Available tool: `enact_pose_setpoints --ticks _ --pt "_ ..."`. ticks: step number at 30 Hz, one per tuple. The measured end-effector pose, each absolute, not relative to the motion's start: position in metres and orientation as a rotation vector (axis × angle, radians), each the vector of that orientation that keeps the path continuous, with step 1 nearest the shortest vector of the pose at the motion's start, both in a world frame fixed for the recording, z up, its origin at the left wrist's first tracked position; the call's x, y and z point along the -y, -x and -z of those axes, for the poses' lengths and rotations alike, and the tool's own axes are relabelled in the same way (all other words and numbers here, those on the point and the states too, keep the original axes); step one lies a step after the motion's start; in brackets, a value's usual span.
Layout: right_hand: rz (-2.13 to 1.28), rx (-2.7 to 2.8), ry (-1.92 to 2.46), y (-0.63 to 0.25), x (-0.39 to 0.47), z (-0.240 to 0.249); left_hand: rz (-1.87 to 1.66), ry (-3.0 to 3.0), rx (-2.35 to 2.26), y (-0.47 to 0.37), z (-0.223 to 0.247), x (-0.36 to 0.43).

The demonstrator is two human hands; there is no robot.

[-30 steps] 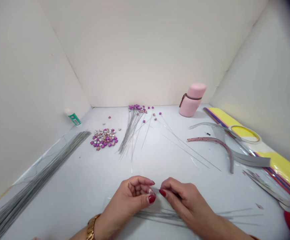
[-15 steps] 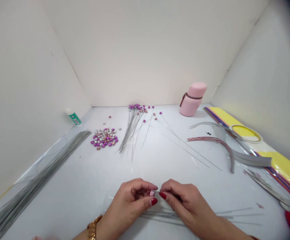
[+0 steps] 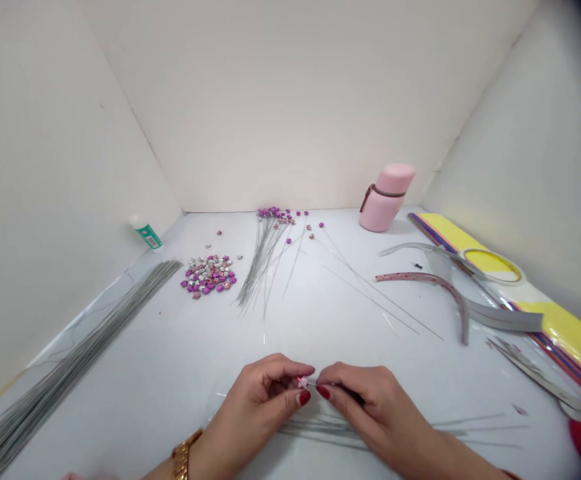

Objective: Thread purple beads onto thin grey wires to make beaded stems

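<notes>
A small pink paper star (image 3: 303,382) sits between the fingertips of my left hand (image 3: 267,397), which is closed round it. My right hand (image 3: 365,403) pinches a thin wire (image 3: 312,384) whose end meets the star's right side; I cannot tell how deep it goes in. Under both hands several loose grey wires (image 3: 320,427) lie across the table. Farther off, a bunch of wires topped with stars (image 3: 260,260) rests near the back wall. To its left is a pile of purple, pink and silver stars (image 3: 210,275).
At left lies a long bundle of grey wires (image 3: 85,353), with a glue stick (image 3: 149,235) behind it. A pink flask (image 3: 384,200) stands at the back right. Along the right are paper strips (image 3: 420,279), a tape roll (image 3: 493,265), yellow sheets (image 3: 565,327) and red-handled scissors (image 3: 545,380).
Both hands stay nearly in place, shifted very slightly up and left in the picture. The star and wire are still held between them.
</notes>
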State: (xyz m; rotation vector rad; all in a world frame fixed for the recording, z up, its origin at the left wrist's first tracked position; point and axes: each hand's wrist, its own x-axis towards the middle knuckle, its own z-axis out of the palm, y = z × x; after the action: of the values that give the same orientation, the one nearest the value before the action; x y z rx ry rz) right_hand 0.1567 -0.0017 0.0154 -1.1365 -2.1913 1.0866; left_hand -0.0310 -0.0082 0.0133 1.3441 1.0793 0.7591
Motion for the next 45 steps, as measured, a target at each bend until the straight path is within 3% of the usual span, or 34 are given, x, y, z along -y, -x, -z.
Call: enact_pose_setpoints --ticks 11,21,27,34,45 --pt "-1.122 2.180 1.107 -0.1553 0.0006 -0.0148 -0.696 -1.081 -1.030 0.0284 -0.0156 0.0076" --pt "-1.067 2.236 1.189 -0.1564 0.0010 -0.0112 -0.780 -1.667 -1.314 0.0308 -0.0157 0.0134" --pt "-1.082 2.229 1.199 -0.1570 0.0003 -0.0104 -0.773 -1.722 -1.341 0.0311 -0.0161 0.0129" --pt "-1.018 2.190 1.185 -0.1545 -0.0025 -0.0122 -0.847 -1.486 -1.222 0.0315 -0.0138 0.0092" --pt "-1.075 2.202 1.145 -0.1558 0.0016 -0.0164 -0.788 -0.557 -0.992 0.0257 -0.0181 0.0098"
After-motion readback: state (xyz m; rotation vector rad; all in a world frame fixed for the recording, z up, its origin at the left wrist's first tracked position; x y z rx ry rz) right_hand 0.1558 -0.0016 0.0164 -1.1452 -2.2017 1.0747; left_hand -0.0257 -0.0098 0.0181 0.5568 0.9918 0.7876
